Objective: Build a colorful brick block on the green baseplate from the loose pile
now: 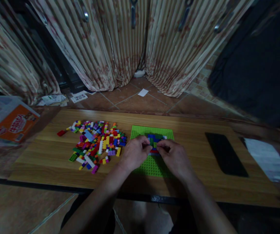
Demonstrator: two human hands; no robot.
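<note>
A green studded baseplate (147,167) lies on the wooden table in front of me. Near its middle stands a low build of toy bricks (152,138), mostly blue with some green, red and white. My left hand (136,152) is at the build's left side, thumb and fingers pinched together at its edge. From the right, my right hand (175,157) reaches in with thumb and forefinger closed against the bricks. Whatever either hand pinches is too small and dark to make out, and the fingers cover part of the build.
Left of the baseplate spreads a pile of loose colourful bricks (101,146). A dark flat slab (225,154) lies on the table (193,130) at right, with white paper (269,159) beyond it. A clear plastic box (3,104) with an orange label stands at far left.
</note>
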